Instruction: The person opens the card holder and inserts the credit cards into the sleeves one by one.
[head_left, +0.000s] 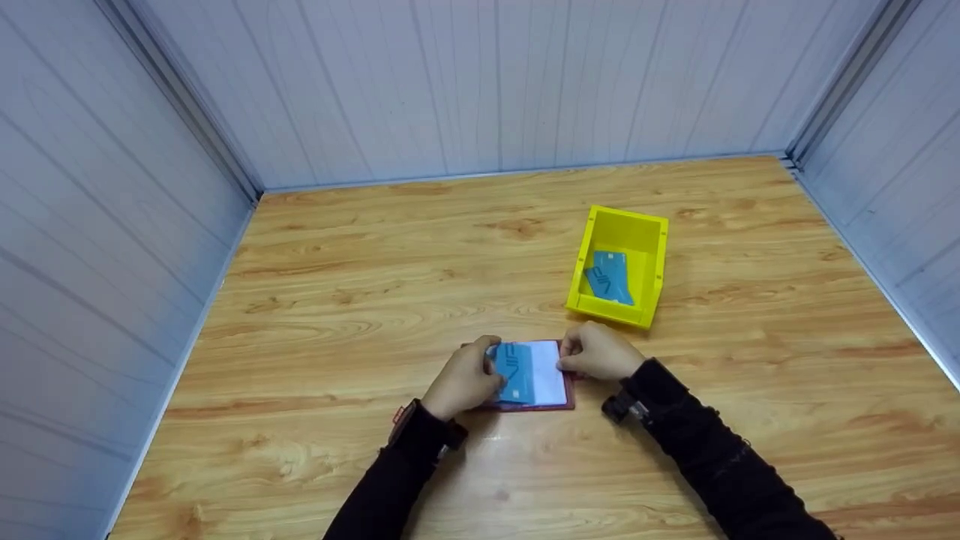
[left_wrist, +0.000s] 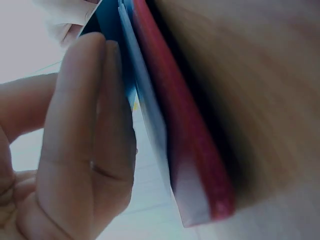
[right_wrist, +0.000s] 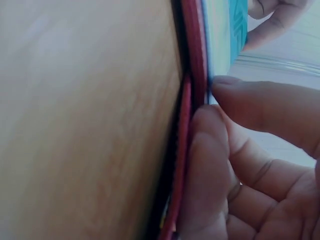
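A red-covered card holder [head_left: 570, 397] lies spread on the wooden table, a white page [head_left: 549, 375] facing up. Across the page's left part is a blue card [head_left: 516, 371] with dark lettering. My left hand [head_left: 466, 377] holds this card by its left side, thumb and fingers bent at its edge. At the opposite side, my right hand [head_left: 602, 351] pinches the page's right edge between thumb and fingers. The right wrist view shows the thumb [right_wrist: 260, 105] against that edge, with a red strap [right_wrist: 180, 165] beside the fingers. Whether the card sits inside a sleeve is unclear.
Behind the right hand stands a yellow bin [head_left: 649, 262] with several blue cards [head_left: 611, 277] inside. Pale panelled walls [head_left: 465, 90] enclose the wooden table [head_left: 360, 300] at the back and both sides.
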